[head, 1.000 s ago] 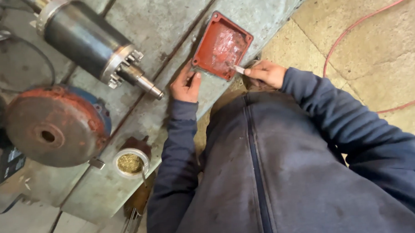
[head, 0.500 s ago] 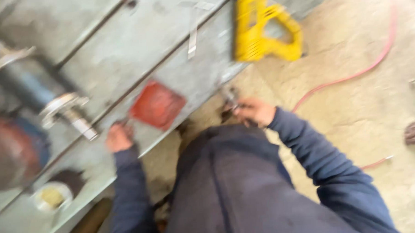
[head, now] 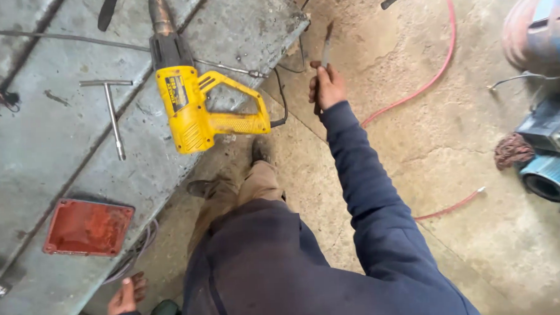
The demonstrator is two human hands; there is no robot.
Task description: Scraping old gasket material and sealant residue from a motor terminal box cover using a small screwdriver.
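My right hand (head: 327,85) is stretched out over the concrete floor, shut on a thin metal blade (head: 327,44) that points away from me. My left hand (head: 126,296) hangs low by the front edge of the grey metal workbench (head: 43,141), fingers loosely apart and holding nothing. A red rectangular cover (head: 89,227) lies flat on the bench just above that hand. A yellow heat gun (head: 194,104) rests on the bench between the two hands, its black nozzle pointing away.
A T-shaped metal key (head: 112,113) and a thin rod (head: 58,36) lie on the bench. A red hose (head: 438,71) curves across the floor. Blue and red motor housings (head: 549,148) stand at the right. My legs and shoes (head: 231,178) are below.
The view has swung right along the bench. My left hand has left the red cover, which lies on the bench. My right hand has swung out over the floor with the blade.
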